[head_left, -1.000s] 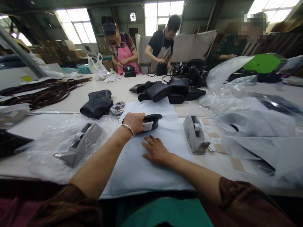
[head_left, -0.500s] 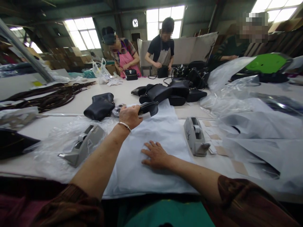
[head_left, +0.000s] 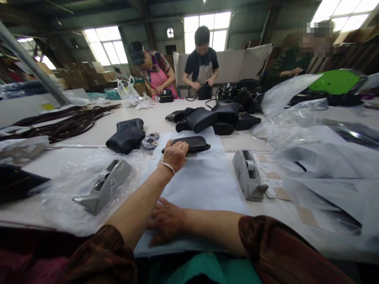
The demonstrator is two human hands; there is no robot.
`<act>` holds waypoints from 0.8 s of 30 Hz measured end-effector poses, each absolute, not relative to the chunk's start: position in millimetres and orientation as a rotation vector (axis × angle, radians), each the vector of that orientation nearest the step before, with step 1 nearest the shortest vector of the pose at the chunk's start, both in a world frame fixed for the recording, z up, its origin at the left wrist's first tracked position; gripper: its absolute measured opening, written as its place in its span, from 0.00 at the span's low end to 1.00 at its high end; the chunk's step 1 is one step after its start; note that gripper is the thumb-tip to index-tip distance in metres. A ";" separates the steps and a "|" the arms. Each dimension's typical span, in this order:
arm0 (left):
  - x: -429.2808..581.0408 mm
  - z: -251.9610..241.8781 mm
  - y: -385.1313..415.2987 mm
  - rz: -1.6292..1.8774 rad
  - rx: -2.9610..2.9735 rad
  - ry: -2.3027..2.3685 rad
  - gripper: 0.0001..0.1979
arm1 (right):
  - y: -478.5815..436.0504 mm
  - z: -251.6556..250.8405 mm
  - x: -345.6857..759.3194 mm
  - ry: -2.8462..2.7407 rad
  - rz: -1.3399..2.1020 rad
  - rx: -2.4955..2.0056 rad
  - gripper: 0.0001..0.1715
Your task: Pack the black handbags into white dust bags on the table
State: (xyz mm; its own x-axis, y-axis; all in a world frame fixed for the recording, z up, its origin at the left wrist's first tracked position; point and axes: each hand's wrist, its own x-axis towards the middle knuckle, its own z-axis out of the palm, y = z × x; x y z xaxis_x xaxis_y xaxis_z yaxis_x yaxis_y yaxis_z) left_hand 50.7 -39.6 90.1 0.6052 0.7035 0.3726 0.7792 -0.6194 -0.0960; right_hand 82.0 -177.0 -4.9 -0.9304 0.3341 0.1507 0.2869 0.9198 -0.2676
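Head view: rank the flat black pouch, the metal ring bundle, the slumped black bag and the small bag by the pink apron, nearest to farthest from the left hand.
1. Flat black pouch: gripped by the left hand.
2. Metal ring bundle: just left of the hand.
3. Slumped black bag: farther left.
4. Small bag: far table edge.

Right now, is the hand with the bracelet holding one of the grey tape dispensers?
No, the left hand grips the black pouch on the white sheet, and both tape dispensers stand untouched off to the sides.
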 end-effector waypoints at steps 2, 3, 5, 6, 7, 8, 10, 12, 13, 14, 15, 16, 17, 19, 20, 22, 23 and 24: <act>49.1 83.5 -39.5 -0.447 -2.599 -1.198 0.27 | -178.7 -7.9 75.8 -2.905 0.265 -0.402 0.36; 48.1 80.8 -39.7 -0.450 -2.604 -1.190 0.28 | -179.3 -8.7 74.0 -2.914 0.237 -0.399 0.35; 46.1 76.5 -40.3 -0.448 -2.611 -1.179 0.28 | -180.0 -9.4 72.3 -2.923 0.205 -0.409 0.35; 45.1 74.5 -40.6 -0.446 -2.611 -1.178 0.28 | -180.1 -9.4 72.0 -2.923 0.197 -0.417 0.36; 44.3 72.1 -40.9 -0.445 -2.609 -1.180 0.28 | -180.0 -9.5 72.0 -2.924 0.193 -0.423 0.36; 43.7 68.9 -41.5 -0.448 -2.604 -1.184 0.27 | -179.8 -9.8 72.1 -2.925 0.189 -0.430 0.36; 43.0 58.7 -43.4 -0.461 -2.598 -1.194 0.25 | -179.2 -11.1 72.1 -2.928 0.175 -0.438 0.36; 43.0 42.4 -47.5 -0.475 -2.603 -1.205 0.22 | -178.7 -13.7 71.5 -2.921 0.157 -0.422 0.36; 43.3 32.5 -50.4 -0.477 -2.612 -1.205 0.21 | -178.6 -15.3 71.0 -2.912 0.148 -0.401 0.36; 43.6 22.3 -53.7 -0.476 -2.626 -1.203 0.21 | -178.6 -16.8 70.2 -2.904 0.142 -0.384 0.37; 43.9 12.4 -57.1 -0.473 -2.639 -1.201 0.20 | -178.7 -18.2 69.4 -2.898 0.139 -0.371 0.38; 44.3 3.6 -60.4 -0.467 -2.648 -1.204 0.21 | -179.0 -19.4 68.5 -2.898 0.139 -0.367 0.39; 44.6 -3.6 -63.4 -0.460 -2.656 -1.210 0.21 | -179.4 -20.2 67.7 -2.901 0.142 -0.370 0.40; 44.8 -12.0 -67.7 -0.448 -2.665 -1.238 0.21 | -180.2 -20.9 66.4 -2.917 0.157 -0.388 0.40; 44.5 -13.3 -69.1 -0.441 -2.667 -1.254 0.21 | -180.6 -20.8 66.1 -2.924 0.165 -0.393 0.40; 43.4 -11.7 -70.7 -0.424 -2.677 -1.271 0.21 | -181.2 -20.3 66.1 -2.936 0.182 -0.403 0.40; 42.5 -9.6 -71.2 -0.412 -2.685 -1.269 0.22 | -181.4 -20.1 66.3 -2.942 0.195 -0.409 0.40; 41.6 -7.3 -71.6 -0.398 -2.696 -1.264 0.22 | -181.6 -20.3 66.6 -2.946 0.211 -0.409 0.40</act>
